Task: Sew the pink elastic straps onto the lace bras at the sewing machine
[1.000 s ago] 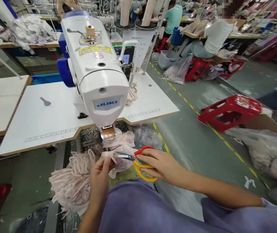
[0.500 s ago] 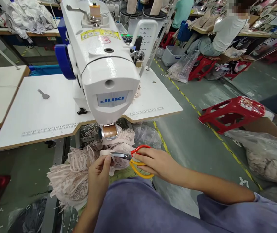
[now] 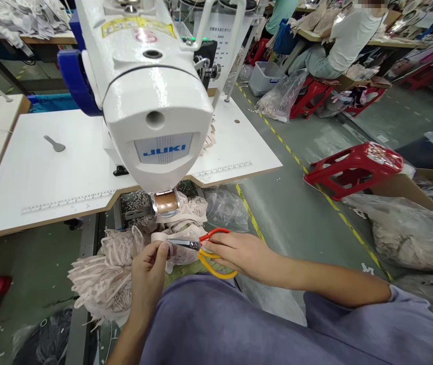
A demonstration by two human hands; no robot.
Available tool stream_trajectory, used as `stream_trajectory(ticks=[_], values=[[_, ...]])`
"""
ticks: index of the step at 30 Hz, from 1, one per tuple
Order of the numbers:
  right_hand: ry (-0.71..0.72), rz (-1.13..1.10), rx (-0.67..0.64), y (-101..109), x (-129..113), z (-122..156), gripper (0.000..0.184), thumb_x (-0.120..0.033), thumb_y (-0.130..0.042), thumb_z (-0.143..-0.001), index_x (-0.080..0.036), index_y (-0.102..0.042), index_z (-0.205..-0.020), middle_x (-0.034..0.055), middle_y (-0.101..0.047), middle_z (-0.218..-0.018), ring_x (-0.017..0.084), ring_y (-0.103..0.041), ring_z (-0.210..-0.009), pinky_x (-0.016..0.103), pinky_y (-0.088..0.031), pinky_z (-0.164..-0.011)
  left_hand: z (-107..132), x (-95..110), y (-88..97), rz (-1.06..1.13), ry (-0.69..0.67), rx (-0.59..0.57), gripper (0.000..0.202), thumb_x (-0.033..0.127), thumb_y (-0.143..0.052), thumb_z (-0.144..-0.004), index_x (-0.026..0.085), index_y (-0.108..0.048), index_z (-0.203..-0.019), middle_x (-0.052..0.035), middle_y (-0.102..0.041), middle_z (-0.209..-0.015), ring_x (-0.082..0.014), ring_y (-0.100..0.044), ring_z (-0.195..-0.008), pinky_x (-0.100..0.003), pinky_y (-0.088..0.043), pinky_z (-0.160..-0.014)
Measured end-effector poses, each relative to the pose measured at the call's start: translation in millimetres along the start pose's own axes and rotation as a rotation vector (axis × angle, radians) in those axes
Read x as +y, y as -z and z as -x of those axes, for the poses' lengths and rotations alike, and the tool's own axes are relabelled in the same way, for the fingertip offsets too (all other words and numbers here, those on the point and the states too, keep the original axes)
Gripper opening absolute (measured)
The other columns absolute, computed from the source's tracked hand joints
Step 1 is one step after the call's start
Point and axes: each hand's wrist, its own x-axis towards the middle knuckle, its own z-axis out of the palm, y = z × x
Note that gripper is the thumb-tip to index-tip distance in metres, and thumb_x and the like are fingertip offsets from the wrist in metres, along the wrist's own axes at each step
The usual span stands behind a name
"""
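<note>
My left hand (image 3: 150, 271) pinches a pale beige fabric strap (image 3: 159, 236) between thumb and fingers, in front of the sewing machine head. My right hand (image 3: 241, 253) grips scissors (image 3: 217, 272) with one red and one yellow handle loop. Their blades point left and reach the strap beside my left thumb; whether they cut into it I cannot tell. Below the needle area lies a beige lace garment (image 3: 189, 210). A bunched pile of similar lace pieces (image 3: 104, 271) hangs to the left of my left hand.
The white JUKI sewing machine (image 3: 159, 111) stands on a white tabletop (image 3: 60, 172) with printed rulers. A grey spoon-shaped tool (image 3: 54, 144) lies on it. At right are a red stool (image 3: 353, 170) and a plastic bag of fabric (image 3: 409, 233). A seated person (image 3: 349, 40) works farther back.
The view has shifted slightly, so the machine appears larger and nearer. Both hands keep their holds on the strap and the scissors, with little movement between them.
</note>
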Motion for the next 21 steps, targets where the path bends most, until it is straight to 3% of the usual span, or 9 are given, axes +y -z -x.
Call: stream_trajectory(ticks=[5, 12, 21], values=[[-0.008, -0.035, 0.049, -7.5, -0.3, 3.1, 0.032, -0.03, -0.039, -0.104, -0.019, -0.054, -0.131, 0.0084, -0.068, -0.116, 0.017, -0.067, -0.103, 0.028, -0.058, -0.08, -5.6, -8.4, 0.5, 0.094, 0.06, -0.05, 0.033, 0.044, -0.057, -0.091, 0.018, -0.066, -0.072, -0.0011, -0.064, -0.074, -0.0156, -0.055, -0.073, -0.023, -0.042, -0.069], [-0.042, -0.181, 0.305, -15.4, 6.2, 10.5, 0.032, -0.03, -0.055, -0.097, -0.021, -0.053, -0.128, 0.0094, -0.068, -0.11, 0.016, -0.068, -0.093, 0.026, -0.056, -0.071, -7.6, -21.3, 4.3, 0.28, 0.156, -0.078, 0.033, 0.047, -0.059, -0.09, 0.018, -0.068, -0.077, -0.0014, -0.062, -0.074, -0.0145, -0.055, -0.074, -0.023, -0.044, -0.07], [-0.042, -0.123, 0.288, -12.1, 7.0, 9.9, 0.033, -0.032, -0.058, -0.094, -0.02, -0.057, -0.125, 0.0101, -0.069, -0.11, 0.018, -0.068, -0.095, 0.027, -0.055, -0.07, -9.2, -19.9, 7.7, 0.311, 0.161, -0.151, 0.034, 0.048, -0.054, -0.093, 0.019, -0.061, -0.076, 0.0004, -0.057, -0.074, -0.0135, -0.052, -0.075, -0.024, -0.041, -0.071]])
